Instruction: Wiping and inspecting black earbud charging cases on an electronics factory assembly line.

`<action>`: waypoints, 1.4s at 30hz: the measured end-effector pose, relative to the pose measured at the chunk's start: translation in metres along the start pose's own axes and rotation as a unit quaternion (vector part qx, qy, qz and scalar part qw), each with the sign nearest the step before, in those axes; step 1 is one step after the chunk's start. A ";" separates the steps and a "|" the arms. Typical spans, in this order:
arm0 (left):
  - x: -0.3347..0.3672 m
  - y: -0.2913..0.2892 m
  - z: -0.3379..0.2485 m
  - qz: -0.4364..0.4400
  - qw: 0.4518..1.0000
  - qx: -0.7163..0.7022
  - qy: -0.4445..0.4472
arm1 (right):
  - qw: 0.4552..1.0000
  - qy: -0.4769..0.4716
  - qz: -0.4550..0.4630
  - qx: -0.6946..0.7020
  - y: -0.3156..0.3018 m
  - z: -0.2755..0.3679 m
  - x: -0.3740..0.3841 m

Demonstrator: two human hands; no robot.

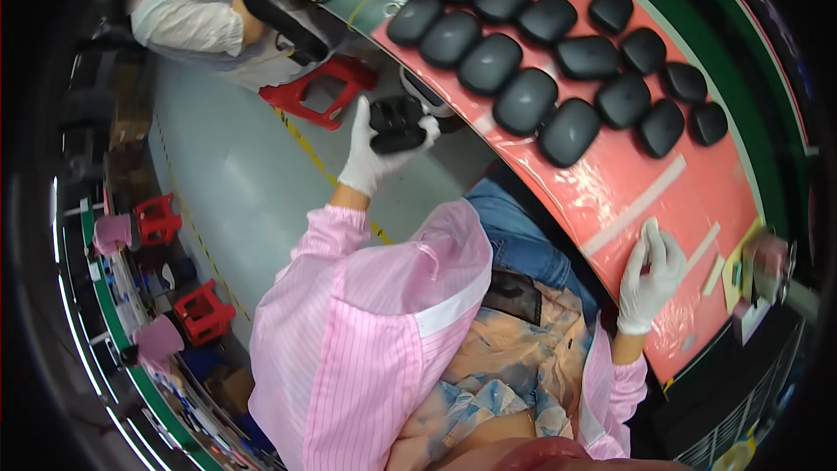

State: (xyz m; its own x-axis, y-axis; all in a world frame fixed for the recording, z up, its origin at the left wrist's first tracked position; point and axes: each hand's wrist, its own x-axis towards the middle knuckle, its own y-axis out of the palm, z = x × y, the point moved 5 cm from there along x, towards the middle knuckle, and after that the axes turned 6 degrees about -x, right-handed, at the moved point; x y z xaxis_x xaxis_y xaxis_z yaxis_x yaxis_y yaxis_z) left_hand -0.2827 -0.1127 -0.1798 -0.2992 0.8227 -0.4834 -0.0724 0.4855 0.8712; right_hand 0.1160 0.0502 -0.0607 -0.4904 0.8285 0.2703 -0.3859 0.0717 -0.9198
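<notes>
My left hand (368,157), in a white glove, holds a small black case (397,115) out over the floor, to the left of the bench. Its lid looks raised, with dark hollows inside. The thumb stands along one side and the fingers wrap beneath. My right hand (649,279), also gloved, is over the near part of the red mat (706,183). Its fingers are curled in toward the thumb; whether anything small is between them is hidden. Beyond it, several rounded black cases (568,133) lie closed in loose rows on the mat.
Pale strips of tape (636,205) cross the mat. A metal-and-clear device (772,262) stands at the bench's right end. At the upper left a person in white (196,13) sits near a red stool (323,92). More red stools (205,312) stand along another bench at left.
</notes>
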 end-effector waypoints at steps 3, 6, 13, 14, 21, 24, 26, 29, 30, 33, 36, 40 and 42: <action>0.047 -0.020 -0.118 -0.084 0.957 -0.168 0.222 | 0.991 -0.075 -0.069 -0.088 -0.008 0.015 -0.001; 0.056 -0.040 -0.202 -0.224 0.759 0.285 0.541 | 0.999 0.013 0.029 -0.029 0.000 0.001 -0.005; 0.082 -0.045 -0.179 0.052 0.914 0.300 0.268 | 0.997 0.047 0.006 0.054 -0.021 -0.016 -0.005; 0.079 -0.013 -0.136 0.040 0.973 0.119 0.193 | 0.994 0.089 -0.005 0.056 -0.030 -0.029 -0.003; 0.013 -0.025 -0.081 -0.014 0.973 0.230 -0.030 | 0.956 0.185 -0.212 -0.086 -0.179 -0.184 0.050; -0.007 0.018 -0.059 0.137 0.934 0.323 -0.066 | 0.956 0.200 -0.180 -0.117 -0.192 -0.217 0.061; -0.032 0.078 -0.016 0.253 0.887 0.372 -0.106 | 0.960 0.160 -0.143 -0.182 -0.186 -0.223 0.074; -0.045 0.129 0.025 0.308 0.878 0.355 -0.090 | 0.949 0.150 -0.098 -0.258 -0.178 -0.229 0.080; -0.048 0.144 0.048 0.324 0.890 0.303 -0.104 | 0.941 0.148 -0.080 -0.293 -0.174 -0.225 0.084; -0.038 0.169 0.100 0.267 0.912 0.311 0.014 | 0.948 0.092 -0.058 -0.299 -0.173 -0.231 0.092; -0.031 0.207 0.167 0.313 0.915 0.255 -0.008 | 0.962 0.100 -0.028 -0.253 -0.178 -0.247 0.085; -0.016 0.217 0.220 0.336 0.892 0.302 -0.005 | 0.976 0.087 -0.034 -0.196 -0.177 -0.279 0.073; -0.016 0.221 0.225 0.348 0.850 0.395 0.008 | 0.970 0.092 -0.048 -0.220 -0.181 -0.261 0.077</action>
State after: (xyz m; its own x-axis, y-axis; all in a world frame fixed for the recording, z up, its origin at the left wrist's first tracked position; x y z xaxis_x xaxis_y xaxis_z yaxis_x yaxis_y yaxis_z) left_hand -0.0803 0.0478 0.0009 -0.0203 0.9909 0.1329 0.7874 -0.0661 0.6129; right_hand 0.3520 0.2462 0.0521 -0.3062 0.8882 0.3427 -0.0322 0.3501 -0.9361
